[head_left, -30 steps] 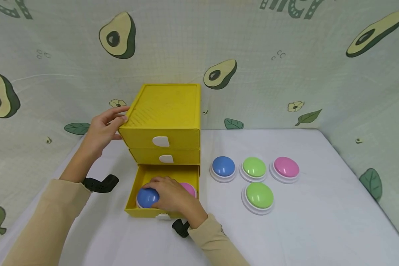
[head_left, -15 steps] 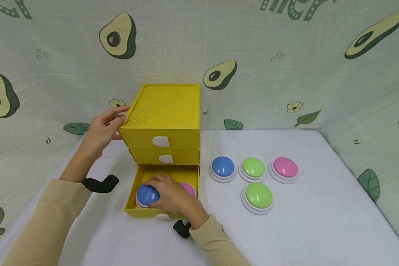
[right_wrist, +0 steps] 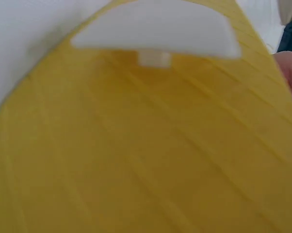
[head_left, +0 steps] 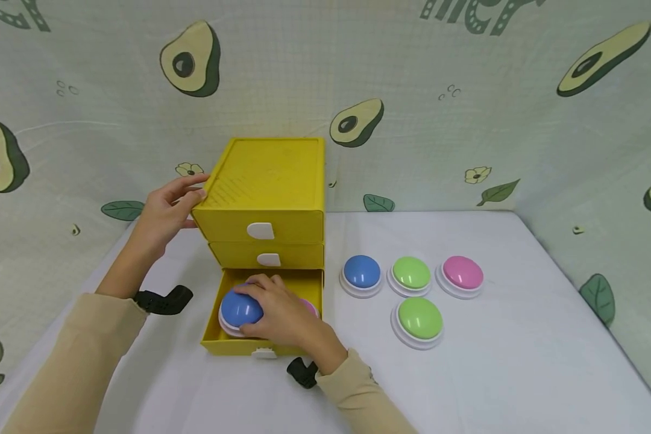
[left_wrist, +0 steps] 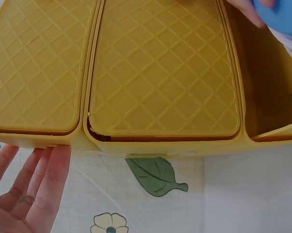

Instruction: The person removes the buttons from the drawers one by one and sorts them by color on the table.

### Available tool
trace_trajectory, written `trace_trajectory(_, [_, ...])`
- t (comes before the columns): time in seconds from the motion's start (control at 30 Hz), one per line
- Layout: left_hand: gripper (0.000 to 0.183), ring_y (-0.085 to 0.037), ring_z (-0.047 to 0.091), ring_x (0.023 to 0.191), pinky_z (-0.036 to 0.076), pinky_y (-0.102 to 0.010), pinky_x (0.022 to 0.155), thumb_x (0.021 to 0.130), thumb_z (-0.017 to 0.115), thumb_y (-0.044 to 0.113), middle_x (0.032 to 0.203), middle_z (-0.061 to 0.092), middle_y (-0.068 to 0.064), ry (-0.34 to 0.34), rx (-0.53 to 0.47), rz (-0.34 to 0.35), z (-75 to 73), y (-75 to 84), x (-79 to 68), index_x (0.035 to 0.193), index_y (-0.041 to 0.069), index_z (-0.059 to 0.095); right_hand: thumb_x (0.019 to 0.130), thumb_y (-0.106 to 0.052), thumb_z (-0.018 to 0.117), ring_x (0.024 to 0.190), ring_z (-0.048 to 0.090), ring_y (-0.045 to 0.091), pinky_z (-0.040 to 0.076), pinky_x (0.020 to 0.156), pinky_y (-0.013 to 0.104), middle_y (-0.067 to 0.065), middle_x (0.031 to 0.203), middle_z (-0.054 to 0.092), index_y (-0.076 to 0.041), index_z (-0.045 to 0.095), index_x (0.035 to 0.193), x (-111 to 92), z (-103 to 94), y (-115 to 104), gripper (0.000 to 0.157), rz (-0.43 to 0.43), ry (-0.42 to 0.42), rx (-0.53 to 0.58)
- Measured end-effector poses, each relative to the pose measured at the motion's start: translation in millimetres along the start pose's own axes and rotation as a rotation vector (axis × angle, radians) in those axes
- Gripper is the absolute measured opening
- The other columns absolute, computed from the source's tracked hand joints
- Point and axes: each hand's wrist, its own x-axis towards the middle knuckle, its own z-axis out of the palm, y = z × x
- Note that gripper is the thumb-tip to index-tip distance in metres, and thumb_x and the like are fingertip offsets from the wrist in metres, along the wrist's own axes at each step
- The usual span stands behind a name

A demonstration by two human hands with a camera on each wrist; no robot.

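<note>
My right hand (head_left: 283,313) grips a blue push button (head_left: 241,308) with a domed top and white base. It is tilted above the open bottom drawer (head_left: 213,345) of a yellow three-drawer cabinet (head_left: 273,175). Behind that hand a pink push button (head_left: 310,307) lies in the drawer, mostly hidden. The fingers of my left hand (head_left: 165,211) rest against the cabinet's upper left side. In the left wrist view those fingers (left_wrist: 54,182) look straight along the edge. The right wrist view is filled by the yellow drawer front (right_wrist: 146,145) and its white handle (right_wrist: 155,29).
Right of the cabinet, on the white tablecloth (head_left: 521,361), stand a blue button (head_left: 361,272), two green ones, the back green button (head_left: 411,273) and front green button (head_left: 420,318), and a pink button (head_left: 463,273). An avocado-print cloth (head_left: 282,60) hangs behind.
My right hand has lifted the blue button slightly, and it now tilts within the drawer. My left hand stays at the cabinet. The head view has shifted a little.
</note>
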Motion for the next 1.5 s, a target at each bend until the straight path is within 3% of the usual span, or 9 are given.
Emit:
trace_trajectory(0.47, [0.050,0.000,0.056,0.085,0.052,-0.017,0.068,0.094,0.044,0.047,0.135,0.046,-0.012,-0.004,-0.001,-0.013,-0.4,2.0,-0.8,0.141,0.027,0.041,0.079,-0.036,0.070,0.122,0.038,0.017,0.048,0.092,0.030,-0.002,0.139,0.041,-0.027,0.050,0.133,-23,-26.9,-5,0.059,-0.032,0.068,-0.003])
trace_trajectory(0.9, [0.050,-0.002,0.057,0.086,0.052,-0.018,0.068,0.094,0.044,0.046,0.133,0.047,-0.009,-0.009,-0.012,-0.019,-0.4,0.8,0.9,0.141,0.028,0.041,0.079,-0.032,0.071,0.124,0.037,0.018,0.047,0.095,0.037,-0.001,0.138,0.043,-0.025,0.051,0.132,-51,-48.7,5,0.057,-0.035,0.119,0.022])
trace_trajectory(1.5, [0.051,-0.004,0.056,0.089,0.052,-0.017,0.069,0.094,0.043,0.048,0.137,0.044,-0.012,-0.018,0.004,-0.040,0.6,1.3,2.6,0.141,0.029,0.040,0.076,-0.028,0.075,0.128,0.039,0.029,0.048,0.092,0.049,0.005,0.138,0.043,-0.022,0.053,0.130,-87,-69.0,34,0.059,0.070,0.178,0.029])
